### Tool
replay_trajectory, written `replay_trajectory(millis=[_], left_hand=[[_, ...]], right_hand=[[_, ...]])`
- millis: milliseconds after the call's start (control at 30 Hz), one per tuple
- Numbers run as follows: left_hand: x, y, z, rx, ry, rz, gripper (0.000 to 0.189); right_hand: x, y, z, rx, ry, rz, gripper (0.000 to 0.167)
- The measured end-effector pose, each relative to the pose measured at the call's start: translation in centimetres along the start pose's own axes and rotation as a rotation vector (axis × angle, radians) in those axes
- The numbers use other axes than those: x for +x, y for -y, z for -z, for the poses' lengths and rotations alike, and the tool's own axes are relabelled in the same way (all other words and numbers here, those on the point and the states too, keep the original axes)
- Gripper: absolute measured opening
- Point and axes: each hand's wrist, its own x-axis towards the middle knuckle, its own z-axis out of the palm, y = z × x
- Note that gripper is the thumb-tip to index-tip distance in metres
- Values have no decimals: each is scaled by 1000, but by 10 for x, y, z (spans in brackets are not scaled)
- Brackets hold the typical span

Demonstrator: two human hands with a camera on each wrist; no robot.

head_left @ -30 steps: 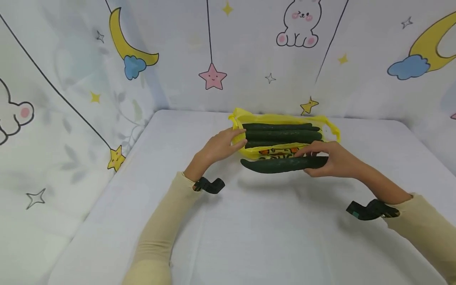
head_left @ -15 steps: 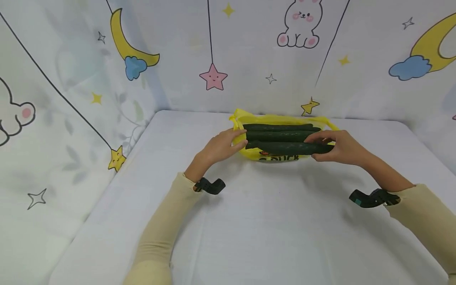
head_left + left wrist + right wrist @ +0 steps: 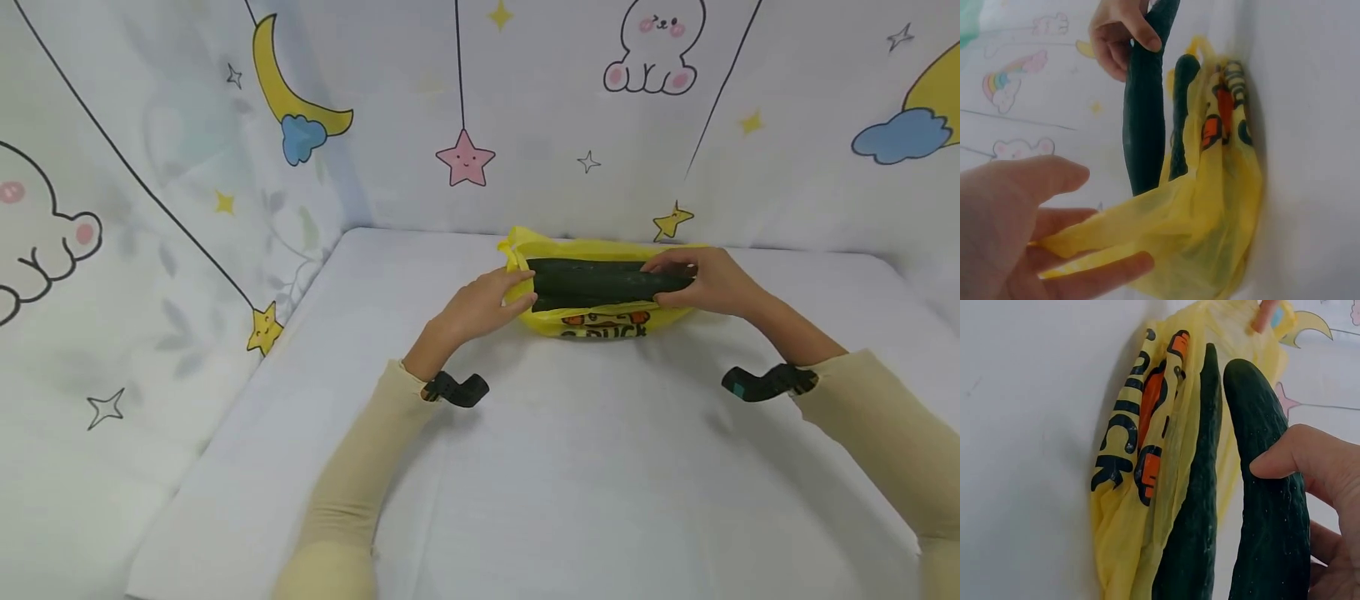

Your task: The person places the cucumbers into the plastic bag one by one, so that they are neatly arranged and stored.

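A yellow plastic bag (image 3: pixel 542 323) with orange and black print lies on its side at the table's far edge, its mouth facing up and dark green cucumbers inside. My left hand (image 3: pixel 483 307) holds the bag's left end; the left wrist view shows the stretched yellow edge running between its fingers. Thumb and fingers of my right hand (image 3: pixel 712 279) grip one cucumber (image 3: pixel 1266 506) near its right end. This cucumber lies lengthwise over the bag's mouth, above another cucumber (image 3: pixel 1194 506) inside. The held cucumber and right hand partly hide the others.
A white cloth covers the table (image 3: pixel 570 467). Directly behind it hangs a pale curtain (image 3: pixel 540 92) printed with stars, moons and bears. Black camera mounts (image 3: pixel 768 383) sit on both wrists.
The right hand has carried its cucumber from in front of the bag, away from me, to over the bag's mouth. The left hand stays at the bag's left end. The head view has shifted slightly.
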Motion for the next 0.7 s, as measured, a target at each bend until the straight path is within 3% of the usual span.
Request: replay_trajectory(millis=[167,367,700], left_hand=[[2,-4,-1,-7,3,-14,52],[2,-7,1,4,5,-9,53],[-2,-5,4,0,5,-1,53]], right_hand=[[10,0,-1,-4,23,-49,37],[25,0,-5,-21,9,-15,37],[54,6,-22,20,53,-10,40]])
